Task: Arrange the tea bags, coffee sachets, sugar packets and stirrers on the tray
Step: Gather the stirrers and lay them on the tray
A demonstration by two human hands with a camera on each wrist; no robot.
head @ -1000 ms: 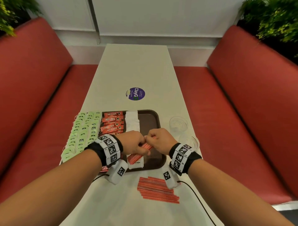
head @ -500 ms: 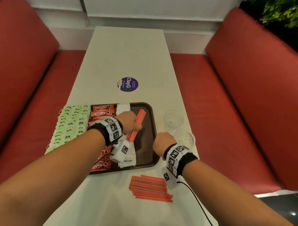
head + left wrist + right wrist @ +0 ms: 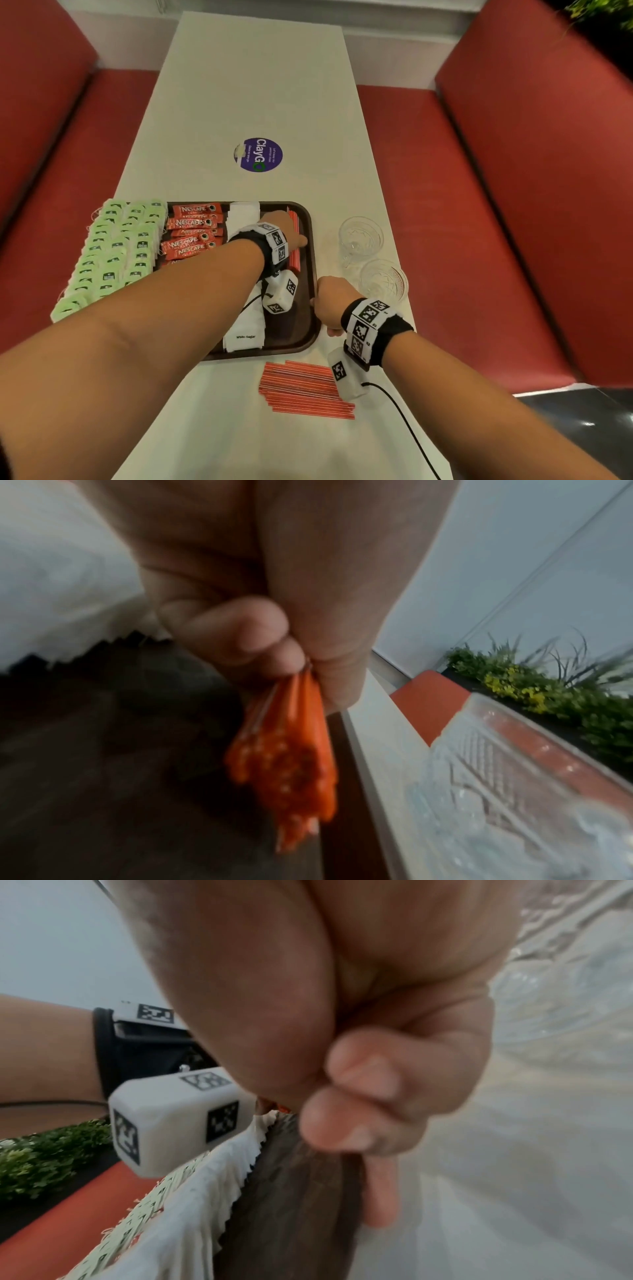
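A brown tray (image 3: 308, 339) carries green tea bags (image 3: 113, 253) that spill over its left edge, red coffee sachets (image 3: 191, 236) and white sugar packets (image 3: 245, 332). My left hand (image 3: 284, 229) grips a bundle of red stirrers (image 3: 295, 260) low over the tray, lying along its right rim. The left wrist view shows the bundle (image 3: 291, 764) pinched between thumb and fingers (image 3: 267, 645). My right hand (image 3: 330, 305) sits at the tray's right edge with fingers curled and holds nothing. One finger (image 3: 380, 1191) lies on the table beside the rim. More loose stirrers (image 3: 301, 387) lie in front of the tray.
Two cut-glass cups (image 3: 360, 240) (image 3: 383, 284) stand right of the tray, close to my right hand. A purple round sticker (image 3: 258, 154) is on the white table beyond. Red benches (image 3: 479, 205) flank the table. A black cable (image 3: 404, 421) trails from my right wrist.
My right hand let go of the stirrer bundle and went to the tray's right edge. My left hand carried the bundle from the tray's middle to its right side.
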